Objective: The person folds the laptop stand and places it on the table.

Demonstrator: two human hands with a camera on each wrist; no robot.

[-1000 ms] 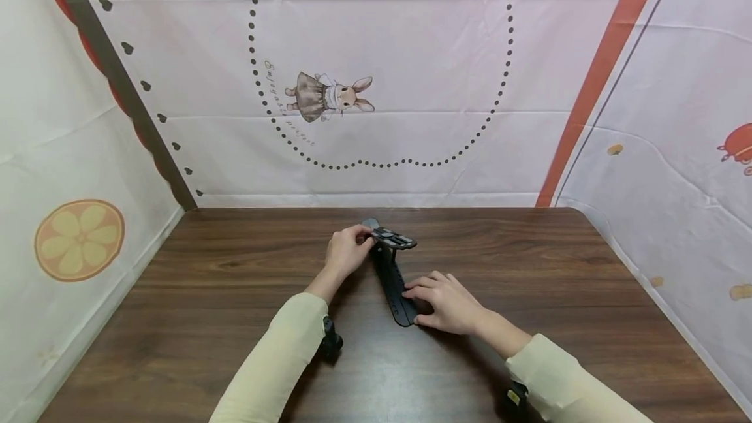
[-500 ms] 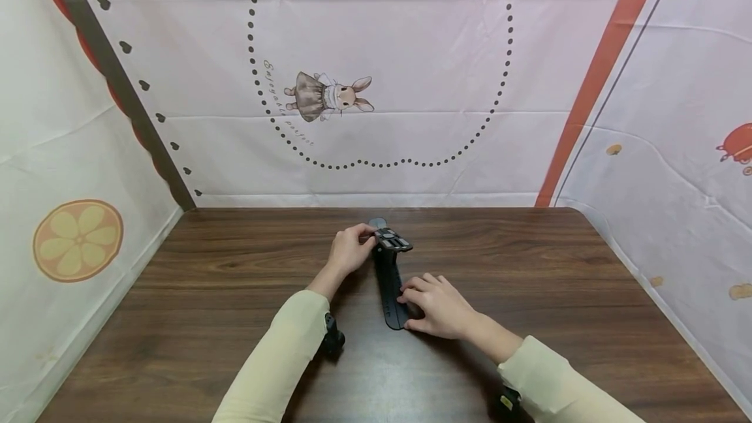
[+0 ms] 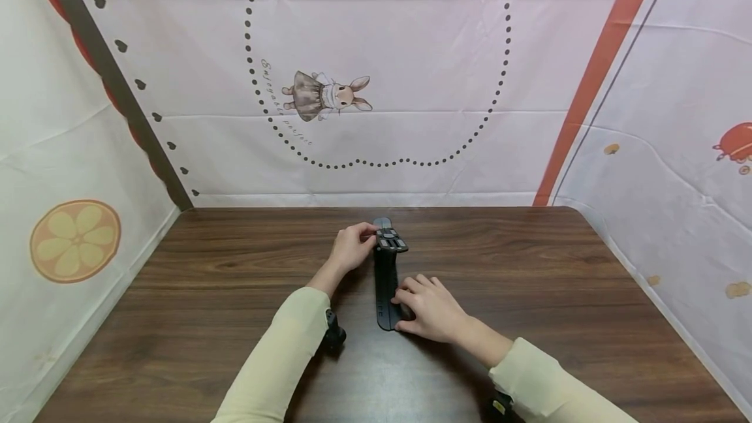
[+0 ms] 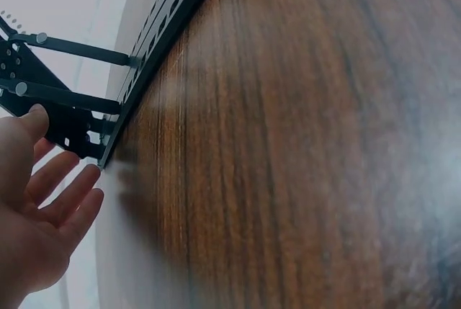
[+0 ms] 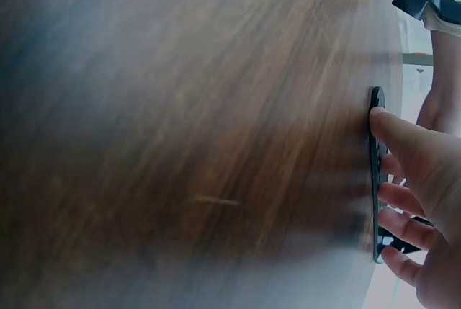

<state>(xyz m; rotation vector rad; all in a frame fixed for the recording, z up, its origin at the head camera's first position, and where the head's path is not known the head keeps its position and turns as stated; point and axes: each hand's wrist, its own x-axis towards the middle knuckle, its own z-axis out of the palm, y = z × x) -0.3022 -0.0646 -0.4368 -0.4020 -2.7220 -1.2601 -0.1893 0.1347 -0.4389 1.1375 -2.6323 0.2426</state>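
A black folding stand lies lengthwise on the table, its long flat base pointing toward me. At the far end its small tilted plate is raised on struts. My left hand pinches the plate's left edge; in the left wrist view the thumb presses on the plate while the other fingers spread loosely below. Near the base's close end, my right hand holds its right edge with thumb and bent fingertips. From the right wrist, the thumb sits on the base with the fingers spaced along it.
The brown wooden table ends at its back edge just behind the stand. Printed cloth hangs behind and on both sides. Each sleeved forearm carries a small black device, such as the left wrist camera.
The base's near end has swung left with my right hand, so the stand now points more straight toward me. The far end shifted slightly right; my left hand kept its pinch on the plate.
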